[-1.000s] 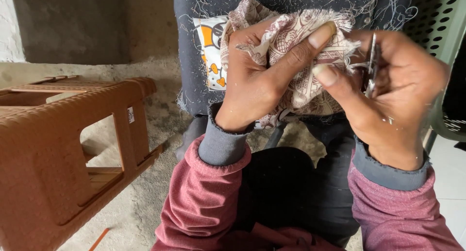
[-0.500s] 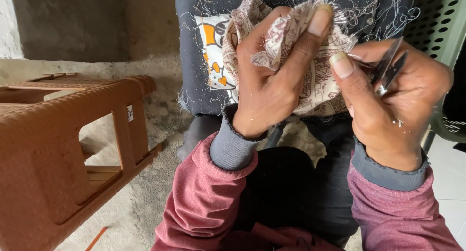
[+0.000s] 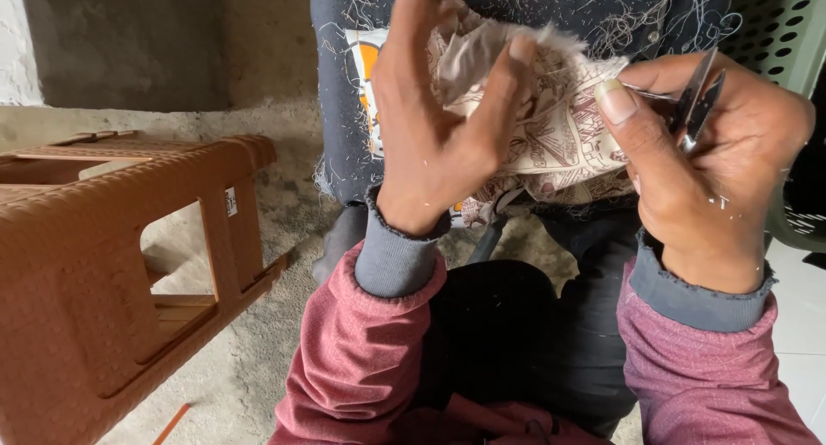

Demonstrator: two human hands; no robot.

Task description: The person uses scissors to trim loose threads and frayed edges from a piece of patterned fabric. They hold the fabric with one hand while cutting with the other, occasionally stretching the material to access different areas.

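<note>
At the far left a brown plastic stool lay tipped on its side on the rough concrete floor, its hollow underside facing the person, with nothing that I could see inside it. A thin orange stick lay on the floor just below it.

To the right of that, the person's left hand was raised, its red sleeve with a grey cuff coming up from the bottom. Its fingers were partly spread, with the thumb pressed against a bunched piece of pale printed cloth, pinching a frayed fold of it near the top. The cloth hung between both hands, over a dark garment draped across the lap; that garment was strewn with loose white threads and carried an orange and white print at its left edge.

Further right, the right hand was curled closed around a small metal thread snipper, the thumb lying toward the cloth. The blades pointed up and stood nearly together, just beside the cloth's right edge; whether they touched it I could not tell.

At the far right stood a green perforated plastic crate or chair back. What it held, if anything, was hidden from where I stood.
</note>
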